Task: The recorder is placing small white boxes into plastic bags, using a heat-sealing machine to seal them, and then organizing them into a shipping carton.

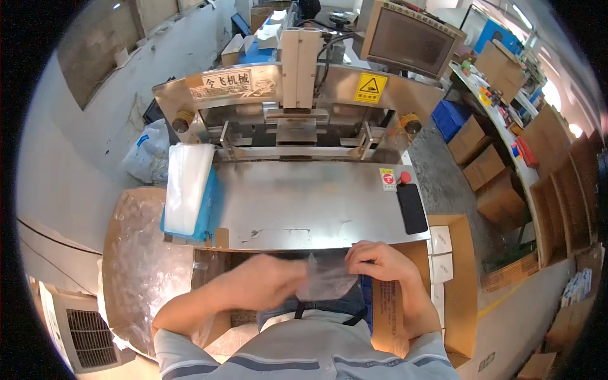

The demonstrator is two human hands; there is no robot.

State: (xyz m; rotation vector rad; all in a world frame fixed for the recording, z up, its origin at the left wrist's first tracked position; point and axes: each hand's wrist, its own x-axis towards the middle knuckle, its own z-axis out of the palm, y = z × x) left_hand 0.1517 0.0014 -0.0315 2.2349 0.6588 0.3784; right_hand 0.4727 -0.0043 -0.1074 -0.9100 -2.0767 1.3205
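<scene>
Between my hands, just off the front edge of the steel machine table (304, 202), hangs a small transparent plastic bag (326, 278). My left hand (272, 280) is closed at the bag's left side, slightly smeared by motion. At the upper right corner of the bag, my right hand (380, 261) pinches the film with bent fingers. Whether anything lies inside the bag I cannot tell. On the table's left side a stack of flat plastic bags (189, 187) rests on a blue holder (208, 212).
Beyond the table stands a machine with a metal press head (297, 130). A red button (405, 178) and a black phone (413, 209) are at the table's right. An open carton of plastic bags (149, 253) is left; a carton of white boxes (441, 267) is right.
</scene>
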